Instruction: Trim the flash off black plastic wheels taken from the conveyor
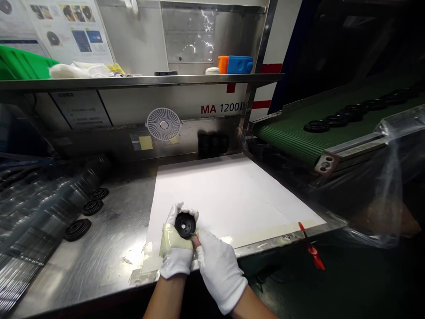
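Note:
In my left hand [177,243], gloved in white with a yellowish wrap around the palm, sits a round black plastic wheel-like part [185,225]. Its face with a central hole is turned up toward me, and my fingers curl around its rim. My right hand [219,266], also in a white glove, is closed right beside the part's lower right edge. A short reddish-brown handle [196,241] shows between its thumb and fingers; the tip of this small tool is too small to make out. Both hands are over the front edge of a white sheet [215,199].
Several black round parts [77,229] lie on the metal table at left, beside clear plastic trays [49,221]. More ride on a green conveyor [292,137] at right. A fan [164,124] stands at the back under a shelf [142,80]. A red-handled tool [314,252] hangs at the front edge.

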